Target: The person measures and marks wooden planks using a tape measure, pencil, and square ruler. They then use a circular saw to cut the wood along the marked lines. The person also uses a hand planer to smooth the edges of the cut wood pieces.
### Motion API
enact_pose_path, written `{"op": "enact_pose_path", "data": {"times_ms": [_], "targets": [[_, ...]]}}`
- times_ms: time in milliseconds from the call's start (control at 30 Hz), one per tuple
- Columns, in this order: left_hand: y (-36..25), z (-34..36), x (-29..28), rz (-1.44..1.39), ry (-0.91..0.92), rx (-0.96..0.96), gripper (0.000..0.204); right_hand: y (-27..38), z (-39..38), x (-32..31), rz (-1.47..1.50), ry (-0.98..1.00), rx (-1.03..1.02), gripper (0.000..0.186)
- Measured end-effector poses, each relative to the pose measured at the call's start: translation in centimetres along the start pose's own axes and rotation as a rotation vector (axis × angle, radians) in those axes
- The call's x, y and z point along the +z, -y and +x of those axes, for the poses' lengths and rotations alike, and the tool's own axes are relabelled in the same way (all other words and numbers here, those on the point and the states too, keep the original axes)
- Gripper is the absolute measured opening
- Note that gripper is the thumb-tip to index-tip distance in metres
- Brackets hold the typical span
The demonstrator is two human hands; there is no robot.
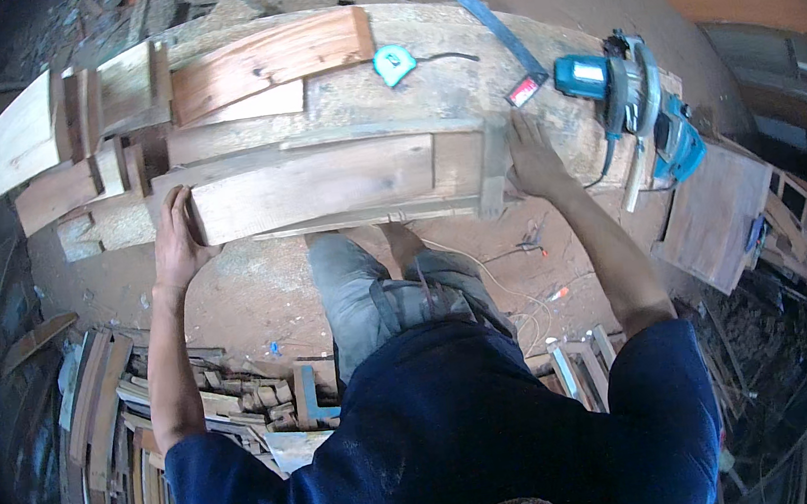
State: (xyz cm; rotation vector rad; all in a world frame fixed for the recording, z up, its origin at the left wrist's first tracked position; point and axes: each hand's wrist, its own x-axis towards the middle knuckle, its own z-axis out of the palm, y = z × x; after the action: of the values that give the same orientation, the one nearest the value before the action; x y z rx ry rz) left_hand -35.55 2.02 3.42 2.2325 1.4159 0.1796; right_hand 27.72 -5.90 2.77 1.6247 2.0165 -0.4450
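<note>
**Both hands on a wooden frame at the bench**

Head view: a flat wooden frame (315, 184), made of pale, rough-sawn boards with a wide panel in the middle and a short cross piece at its right end, lies along the near edge of the bench (374, 94). The bench top is worn, dusty and bowed by the lens.

The left hand (176, 242) clasps the frame's left end, fingers curled over the top face and thumb below, so the grip is closed on the wood. The right hand (533, 160) presses the right end beside the cross piece, fingers spread flat; whether it wraps the edge cannot be told.

Behind the frame lie a reddish plank (269, 62), a turquoise tape measure (394, 64), a metal square (498, 34) and a blue circular saw (632, 103). Offcuts (240, 398) litter the earthen floor (256, 280), partly hidden by the person's body.
</note>
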Motion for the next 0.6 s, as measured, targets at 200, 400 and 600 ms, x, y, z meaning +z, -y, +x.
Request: {"op": "enact_pose_path", "data": {"times_ms": [200,400,600], "targets": [[-10.2,2.6,-14.3,0.288,-0.035,0.412,0.104,16.5,0.1,-14.7,0.672,-0.448,-0.114,0.090],[-16.2,8.5,-14.6,-0.017,-0.465,0.419,0.099,19.0,0.8,-19.3,1.674,-0.278,-0.102,0.049],[-15.6,6.1,-4.3,-0.314,0.094,-0.078,0.090,22.3,-1.3,-13.8,2.444,-0.468,0.150,0.051]]}}
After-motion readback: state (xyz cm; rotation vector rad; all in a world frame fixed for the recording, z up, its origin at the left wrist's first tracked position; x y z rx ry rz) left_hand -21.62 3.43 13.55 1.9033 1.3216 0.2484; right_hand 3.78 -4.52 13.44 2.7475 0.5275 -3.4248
